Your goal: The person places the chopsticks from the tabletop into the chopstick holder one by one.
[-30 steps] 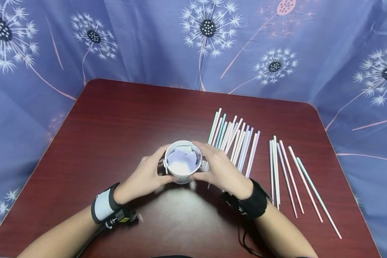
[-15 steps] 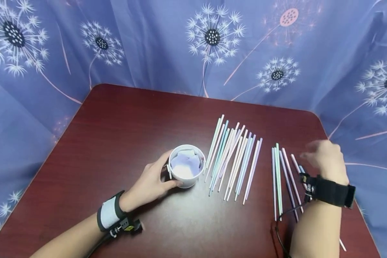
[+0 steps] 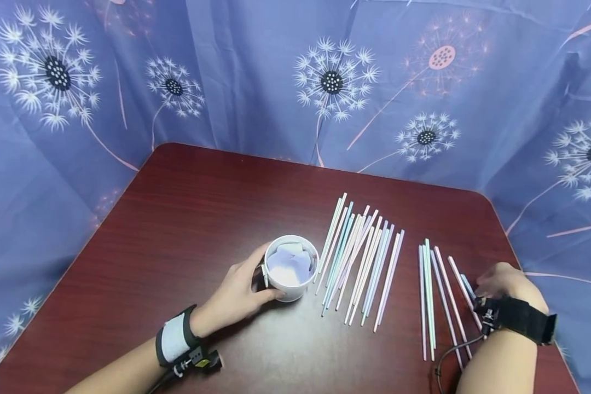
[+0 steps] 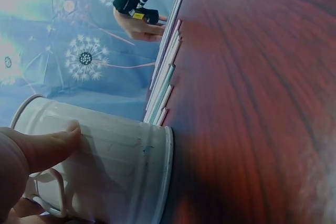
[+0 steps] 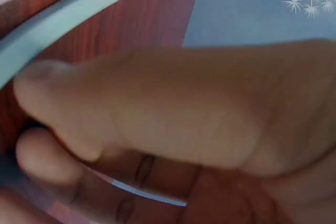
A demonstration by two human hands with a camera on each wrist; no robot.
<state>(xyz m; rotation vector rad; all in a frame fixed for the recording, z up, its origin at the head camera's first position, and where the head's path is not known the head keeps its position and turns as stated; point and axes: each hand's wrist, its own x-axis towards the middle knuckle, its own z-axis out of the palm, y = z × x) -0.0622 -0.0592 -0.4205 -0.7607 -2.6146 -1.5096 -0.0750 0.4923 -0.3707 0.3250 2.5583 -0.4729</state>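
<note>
- Left hand (image 3: pixel 238 293) wraps the side of a small white bucket (image 3: pixel 291 268) standing upright on the tabletop (image 3: pixel 187 219); fingers curled round its ribbed wall, thumb pressed flat on it in the left wrist view. Folded pale paper sits inside.
- Big fan of pastel straws (image 3: pixel 359 262) lies just right of the bucket, nearest straws almost touching its base.
- Smaller loose row of straws (image 3: pixel 435 295) lies farther right, near the tabletop's right edge.
- Right hand (image 3: pixel 504 282) rests low at the outer end of that row, over a teal straw (image 3: pixel 468 285). Right wrist view: thumb and fingers pressed together with a thin pale-blue straw (image 5: pixel 152 195) pinched between them, so the grasp looks made, though the close view is blurred.
- Risk: straw is thin and slick, held near one end; a light pinch may let it swing or slip out on lifting.
- Risk: the hand's heel and wrist strap sit against neighbouring straws; dragging inward could roll them off the near edge.
- Risk: the bucket is light; a loosened left grip and a poke at the rim could tip it.
</note>
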